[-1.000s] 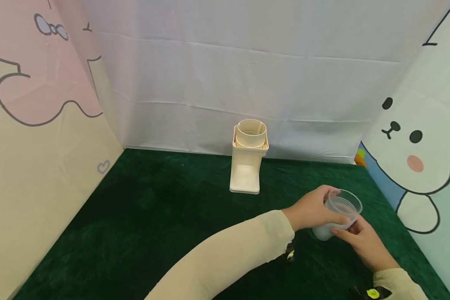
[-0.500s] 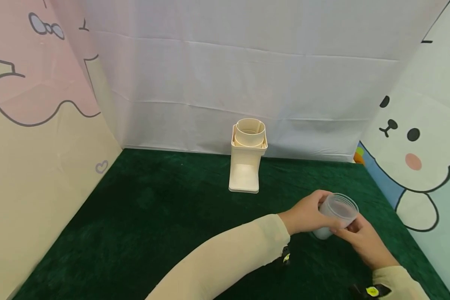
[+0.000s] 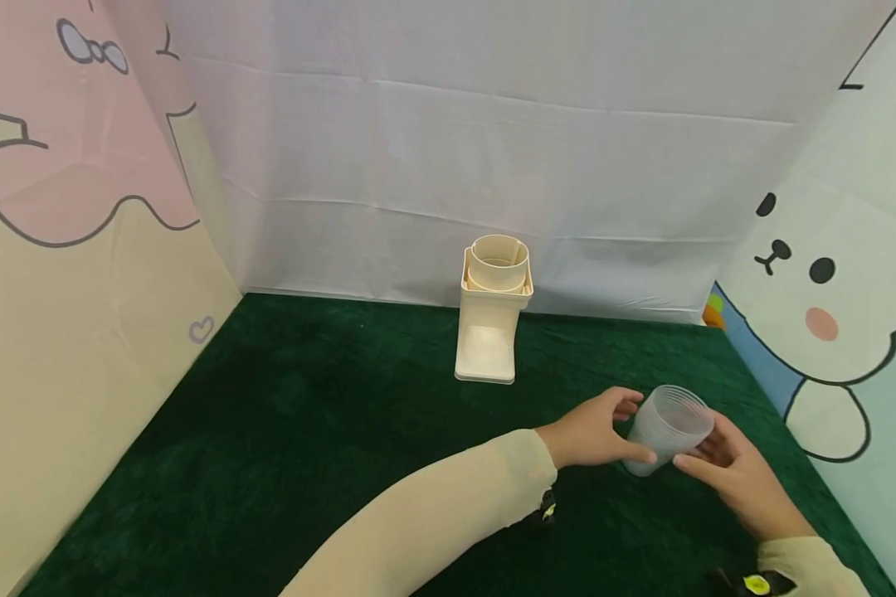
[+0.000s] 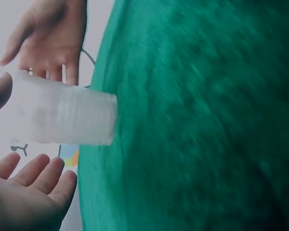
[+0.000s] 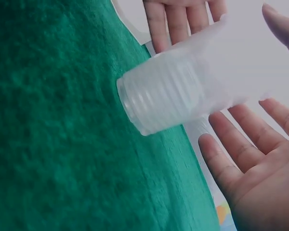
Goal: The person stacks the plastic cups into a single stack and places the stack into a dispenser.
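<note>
A stack of clear plastic cups [image 3: 666, 433] stands on the green cloth at the right, between my two hands. Several nested rims show at its mouth. On its left side, my left hand [image 3: 593, 429] has loosened, thumb and fingers spread; the left wrist view shows these fingers [image 4: 43, 185] apart from the cups. My right hand [image 3: 742, 481] lies to the right, its palm turned toward the stack. In the right wrist view its fingers [image 5: 245, 139] are nearly straight beside the cups [image 5: 159, 94]; whether the fingertips touch them I cannot tell.
A cream plastic stand with a round tube on top [image 3: 489, 332] is at the back middle of the green cloth [image 3: 306, 448]. White fabric [image 3: 418, 166] hangs behind it. Printed cartoon panels [image 3: 829, 290] border both sides.
Both hands gripped the cups before; now they have let go and spread apart, the left hand leftward and the right hand slightly rightward. An upper cup has sunk down into the stack.
</note>
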Motion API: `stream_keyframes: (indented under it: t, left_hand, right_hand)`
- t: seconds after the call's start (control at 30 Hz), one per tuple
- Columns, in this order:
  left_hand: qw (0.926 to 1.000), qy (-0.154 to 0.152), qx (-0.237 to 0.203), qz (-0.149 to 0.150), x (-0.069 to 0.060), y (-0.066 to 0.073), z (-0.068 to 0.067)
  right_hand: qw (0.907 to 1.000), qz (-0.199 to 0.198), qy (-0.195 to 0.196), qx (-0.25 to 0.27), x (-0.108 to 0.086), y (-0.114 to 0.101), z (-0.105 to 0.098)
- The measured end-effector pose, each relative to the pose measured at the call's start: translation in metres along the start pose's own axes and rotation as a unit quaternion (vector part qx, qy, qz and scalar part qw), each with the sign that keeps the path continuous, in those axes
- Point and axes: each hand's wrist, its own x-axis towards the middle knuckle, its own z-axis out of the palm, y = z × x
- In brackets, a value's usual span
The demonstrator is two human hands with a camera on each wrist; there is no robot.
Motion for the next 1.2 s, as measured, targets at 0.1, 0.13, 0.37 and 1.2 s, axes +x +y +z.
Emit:
stream_keyframes:
  t: [0.1,0.13,0.37,1.2]
  left_hand:
    - [1.0,0.0,0.004,0.0,-0.002,-0.003,-0.001]
    - [1.0,0.002,0.002,0.001,-0.003,-0.004,-0.001]
    - [0.9993,0.023,-0.015,0.027,-0.004,-0.011,0.011]
    - [0.9944,0.078,-0.062,0.036,-0.021,-0.008,0.005]
  right_hand:
    - [1.0,-0.004,0.009,0.0,-0.003,0.001,-0.003]
    - [0.9999,-0.004,0.014,0.0,-0.004,0.001,-0.004]
    - [0.9986,0.002,0.045,-0.027,-0.012,0.003,-0.009]
    - [0.9996,-0.01,0.026,-0.004,0.006,-0.019,0.013]
